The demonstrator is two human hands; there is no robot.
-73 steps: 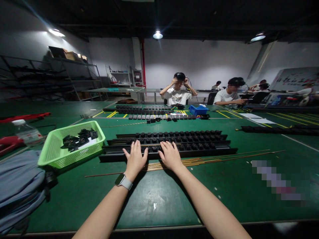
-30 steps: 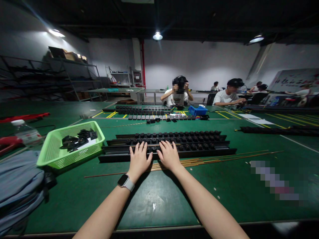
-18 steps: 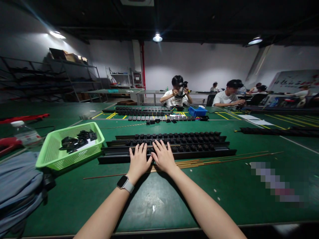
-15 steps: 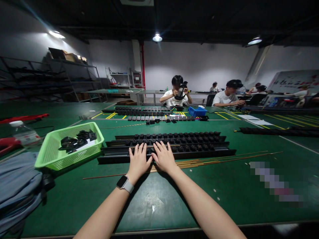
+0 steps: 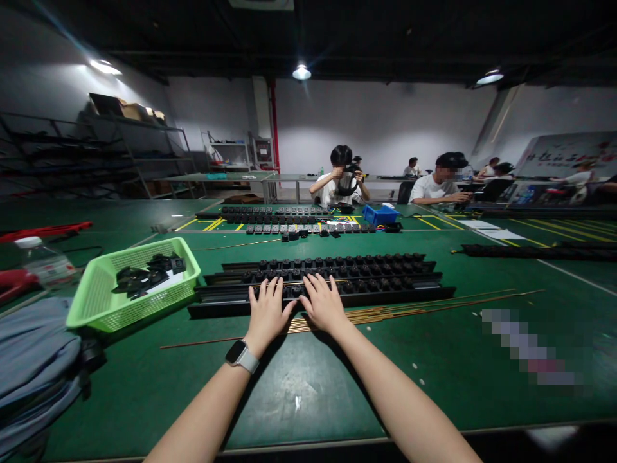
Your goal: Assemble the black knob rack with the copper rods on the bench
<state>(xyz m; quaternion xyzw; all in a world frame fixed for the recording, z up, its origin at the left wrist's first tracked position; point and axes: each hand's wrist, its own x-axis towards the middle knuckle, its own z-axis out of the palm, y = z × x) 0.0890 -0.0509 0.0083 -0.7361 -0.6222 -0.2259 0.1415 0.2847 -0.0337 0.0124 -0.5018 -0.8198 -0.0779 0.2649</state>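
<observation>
Several long black channel rails (image 5: pixel 222 309), carrying rows of small black socket-like modules (image 5: pixel 347 288), lie side by side across the bench. My left hand (image 5: pixel 266 315), with a watch on the wrist, rests flat on the nearest rail, fingers apart. To its right, my right hand (image 5: pixel 324 307) lies over the same rail with its fingers stretched out. A thin brass-coloured rod (image 5: pixel 292 283) runs along the rail at my fingertips; whether I press on it is hard to see. A loose bundle of brass-coloured rods (image 5: pixel 376 316) lies on the bench, partly beneath my hands.
On the left stand a green basket (image 5: pixel 103 315) of black parts, a plastic bottle (image 5: pixel 45 263) and a grey-blue bag (image 5: pixel 36 373). Beyond the rails are more module rows (image 5: pixel 284 228) and a blue bin (image 5: pixel 380 216). Co-workers (image 5: pixel 337 183) sit across the green bench (image 5: pixel 289 411).
My right hand has slid a little to the right along the rail, widening the gap between my hands. My left hand stays in place.
</observation>
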